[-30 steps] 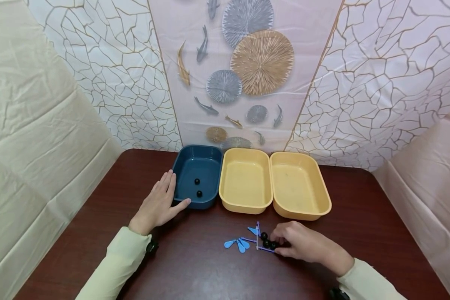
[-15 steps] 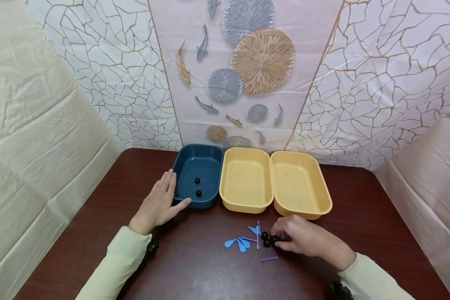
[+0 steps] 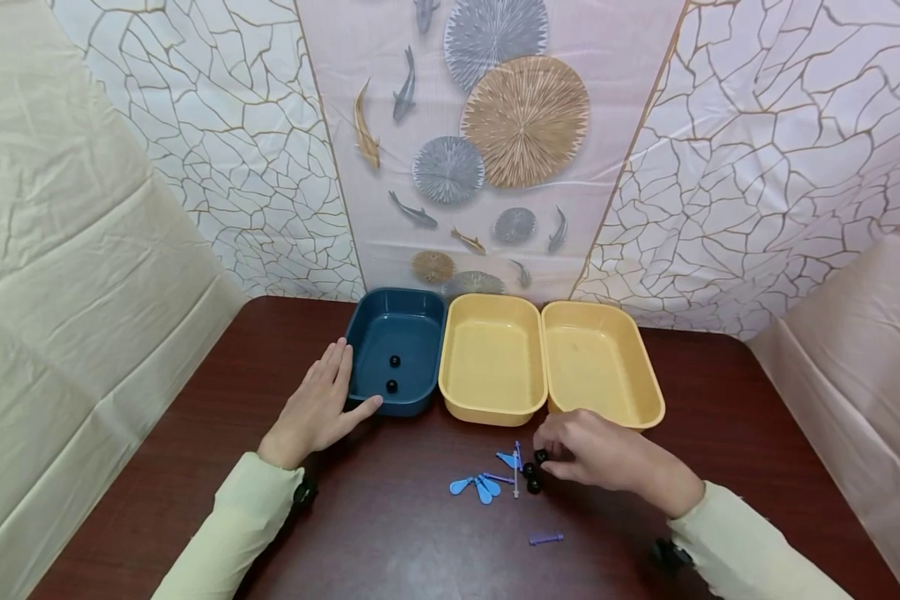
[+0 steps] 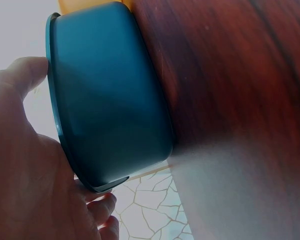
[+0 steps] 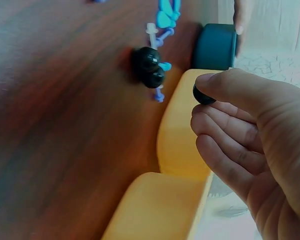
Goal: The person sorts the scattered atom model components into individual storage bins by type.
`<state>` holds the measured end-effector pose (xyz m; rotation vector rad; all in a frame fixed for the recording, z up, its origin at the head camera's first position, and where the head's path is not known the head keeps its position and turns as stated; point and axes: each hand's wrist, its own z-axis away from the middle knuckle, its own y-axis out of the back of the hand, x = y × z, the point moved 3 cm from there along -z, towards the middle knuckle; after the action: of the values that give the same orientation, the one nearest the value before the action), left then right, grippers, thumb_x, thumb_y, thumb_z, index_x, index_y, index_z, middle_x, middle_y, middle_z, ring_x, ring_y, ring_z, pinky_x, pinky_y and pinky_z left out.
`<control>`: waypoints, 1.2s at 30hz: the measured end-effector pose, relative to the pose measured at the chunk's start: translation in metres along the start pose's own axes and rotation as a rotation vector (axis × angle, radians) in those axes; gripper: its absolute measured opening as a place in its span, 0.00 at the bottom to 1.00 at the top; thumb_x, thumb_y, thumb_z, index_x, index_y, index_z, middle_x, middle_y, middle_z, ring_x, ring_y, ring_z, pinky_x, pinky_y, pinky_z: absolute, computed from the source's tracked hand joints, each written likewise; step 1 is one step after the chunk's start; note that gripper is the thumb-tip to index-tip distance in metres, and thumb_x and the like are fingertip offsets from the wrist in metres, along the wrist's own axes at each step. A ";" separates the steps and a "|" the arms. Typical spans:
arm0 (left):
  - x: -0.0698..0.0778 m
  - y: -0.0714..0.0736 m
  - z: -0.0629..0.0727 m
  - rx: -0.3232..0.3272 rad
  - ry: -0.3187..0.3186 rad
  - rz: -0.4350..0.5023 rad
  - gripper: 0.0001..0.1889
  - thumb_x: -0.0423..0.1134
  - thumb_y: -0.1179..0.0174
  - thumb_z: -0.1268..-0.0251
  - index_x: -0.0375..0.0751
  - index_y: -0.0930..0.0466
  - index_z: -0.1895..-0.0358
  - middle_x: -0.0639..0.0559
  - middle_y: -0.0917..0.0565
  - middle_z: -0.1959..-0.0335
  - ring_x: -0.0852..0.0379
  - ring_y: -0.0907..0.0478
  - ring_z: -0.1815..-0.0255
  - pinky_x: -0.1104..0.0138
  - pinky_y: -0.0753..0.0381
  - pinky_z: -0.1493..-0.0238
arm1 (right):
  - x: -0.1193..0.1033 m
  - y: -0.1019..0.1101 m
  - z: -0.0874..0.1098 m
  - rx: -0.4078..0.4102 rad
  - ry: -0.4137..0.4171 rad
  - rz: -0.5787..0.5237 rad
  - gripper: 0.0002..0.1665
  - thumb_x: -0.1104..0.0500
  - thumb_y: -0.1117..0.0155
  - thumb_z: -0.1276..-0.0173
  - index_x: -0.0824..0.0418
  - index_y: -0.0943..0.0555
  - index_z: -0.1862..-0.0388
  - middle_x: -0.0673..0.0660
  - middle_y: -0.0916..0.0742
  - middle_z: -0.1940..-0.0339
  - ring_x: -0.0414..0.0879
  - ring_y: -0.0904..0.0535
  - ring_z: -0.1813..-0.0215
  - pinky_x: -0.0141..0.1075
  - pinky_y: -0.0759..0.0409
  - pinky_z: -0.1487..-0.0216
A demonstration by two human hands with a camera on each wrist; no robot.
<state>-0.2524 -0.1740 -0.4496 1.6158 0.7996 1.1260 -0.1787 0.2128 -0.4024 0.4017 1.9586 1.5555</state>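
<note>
My right hand (image 3: 596, 454) pinches a small glossy black ball (image 5: 203, 96) between thumb and fingers, just in front of the right yellow bin. Close to those fingertips, two more black balls (image 3: 532, 485) lie on the table. Beside them are a whitish rod (image 3: 516, 475), thin purple rods and several light-blue teardrop-shaped pieces (image 3: 484, 493). My left hand (image 3: 317, 408) rests along the left and front rim of the dark blue bin (image 3: 414, 317), its fingers extended. Inside that bin lie two black balls (image 3: 393, 373).
Two yellow bins, the middle one (image 3: 492, 412) and the right one (image 3: 648, 400), stand in a row beside the blue bin at the back. A lone purple rod (image 3: 546, 540) lies nearer the front on the dark wooden table (image 3: 420, 550). Patterned cloth (image 3: 270, 167) hangs behind.
My right hand has risen slightly from the pile toward the bins with a black ball. One purple rod has come away and rolled toward the front. My left hand stays put.
</note>
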 end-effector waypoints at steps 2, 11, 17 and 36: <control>0.000 0.000 0.000 0.001 -0.001 0.001 0.54 0.67 0.46 0.25 0.28 0.56 0.15 0.33 0.54 0.12 0.33 0.55 0.11 0.40 0.49 0.14 | -0.001 0.003 -0.006 -0.002 0.001 0.010 0.08 0.63 0.22 0.37 0.54 0.14 0.65 0.44 0.19 0.73 0.32 0.25 0.69 0.24 0.25 0.67; 0.000 0.001 0.000 0.000 -0.002 0.000 0.54 0.67 0.46 0.25 0.28 0.57 0.15 0.33 0.54 0.12 0.33 0.55 0.11 0.40 0.49 0.14 | -0.001 0.013 -0.037 -0.017 0.002 0.024 0.05 0.63 0.23 0.35 0.58 0.13 0.63 0.48 0.16 0.72 0.37 0.22 0.69 0.26 0.22 0.66; -0.001 0.001 0.000 0.005 -0.003 0.002 0.54 0.67 0.46 0.25 0.28 0.56 0.15 0.33 0.53 0.12 0.33 0.55 0.11 0.40 0.48 0.14 | -0.002 0.018 -0.061 -0.005 0.025 0.034 0.05 0.63 0.24 0.34 0.59 0.11 0.60 0.51 0.11 0.66 0.40 0.16 0.64 0.30 0.15 0.61; -0.002 -0.001 0.001 0.024 -0.010 0.002 0.54 0.66 0.45 0.26 0.27 0.55 0.15 0.33 0.52 0.12 0.33 0.54 0.11 0.39 0.47 0.14 | -0.007 0.020 -0.171 -0.033 0.025 0.026 0.06 0.60 0.26 0.30 0.61 0.11 0.56 0.56 0.08 0.58 0.47 0.10 0.57 0.34 0.11 0.53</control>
<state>-0.2527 -0.1760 -0.4512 1.6417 0.8082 1.1126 -0.2819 0.0816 -0.3585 0.3975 1.9513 1.6136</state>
